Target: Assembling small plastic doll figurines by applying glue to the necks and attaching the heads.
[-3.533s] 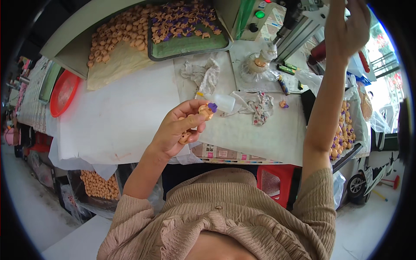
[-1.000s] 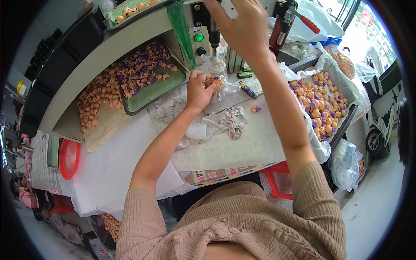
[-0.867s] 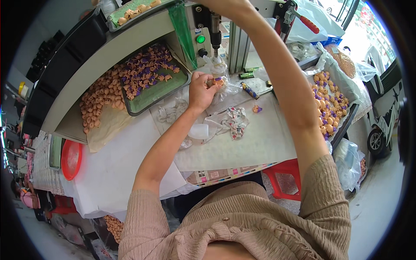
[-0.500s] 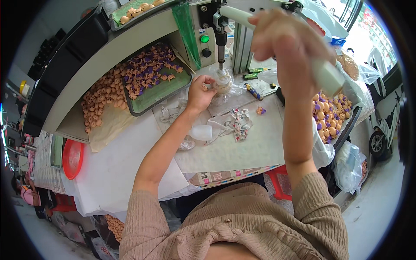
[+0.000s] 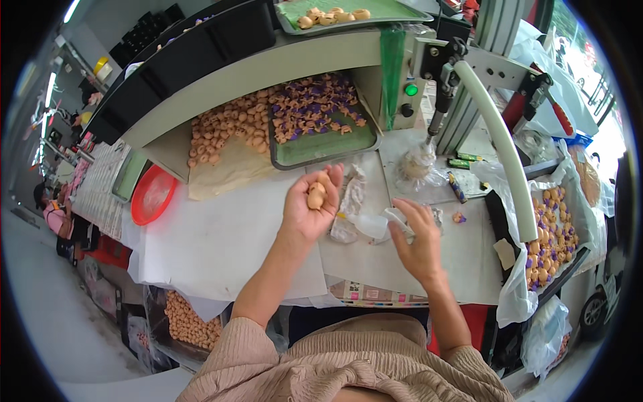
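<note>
In my left hand [image 5: 307, 209], palm up and fingers curled, lies a small peach-coloured doll part [image 5: 317, 195]; whether there is more than one piece I cannot tell. My right hand [image 5: 416, 241] hovers low over the table with thumb and fingers apart and nothing visible between them. Nearest to it are a translucent white plastic bottle [image 5: 370, 226] and a crumpled cloth, partly hidden by the fingers. The hand press [image 5: 435, 124] stands beyond, its tip in a plastic-wrapped fixture [image 5: 416, 164]. Its long white lever [image 5: 499, 141] hangs down at the right.
A green tray [image 5: 321, 155] of purple-and-peach figures sits under the shelf beside a heap of round peach heads [image 5: 224, 127]. To the left is a red bowl [image 5: 153, 195]. A lined crate [image 5: 581, 231] of finished-looking pieces stands right. Small tubes [image 5: 457, 187] lie near the press.
My right hand has let go of the press lever and come down to the table. My left hand has drawn back from the fixture with the doll part. The view has swung left.
</note>
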{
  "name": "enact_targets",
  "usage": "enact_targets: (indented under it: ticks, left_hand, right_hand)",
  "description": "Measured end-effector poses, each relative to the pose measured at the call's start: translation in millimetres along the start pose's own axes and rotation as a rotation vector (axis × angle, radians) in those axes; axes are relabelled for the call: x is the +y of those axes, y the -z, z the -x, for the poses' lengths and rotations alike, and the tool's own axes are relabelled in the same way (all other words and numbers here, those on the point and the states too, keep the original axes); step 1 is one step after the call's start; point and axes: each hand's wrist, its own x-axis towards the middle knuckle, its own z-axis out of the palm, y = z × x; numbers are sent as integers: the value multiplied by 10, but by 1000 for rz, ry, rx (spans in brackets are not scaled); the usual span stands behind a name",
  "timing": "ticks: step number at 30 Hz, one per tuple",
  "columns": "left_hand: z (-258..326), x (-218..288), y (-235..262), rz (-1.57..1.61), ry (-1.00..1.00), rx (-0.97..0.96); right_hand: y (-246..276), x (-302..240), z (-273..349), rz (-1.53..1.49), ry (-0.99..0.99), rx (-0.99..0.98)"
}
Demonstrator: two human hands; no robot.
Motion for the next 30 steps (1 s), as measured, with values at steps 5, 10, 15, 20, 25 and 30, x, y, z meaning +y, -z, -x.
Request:
enact_targets:
  ticks: [5,10,15,20,25,30]
  left_hand:
    - [289,-32,413,-28,139,-101]
    - [426,94,744,-165,74,-174]
    - [603,230,1056,-219,46,-176]
    - [761,230,1127,-302,-77,-75]
    - [705,229,1330,-315,-74,-84]
    - [599,206,1477,-341,9,-112]
  right_hand:
    - [-493,103,207,71,-99,-191]
    - [-716,167,272,148,-134,-309]
    - [-864,188,340,123,-82,-311]
    - [-871,154,441,-83,-167,-118]
    - [-834,113,521,-587,-415,-3]
    - [-742,73,535,-722,-456,102]
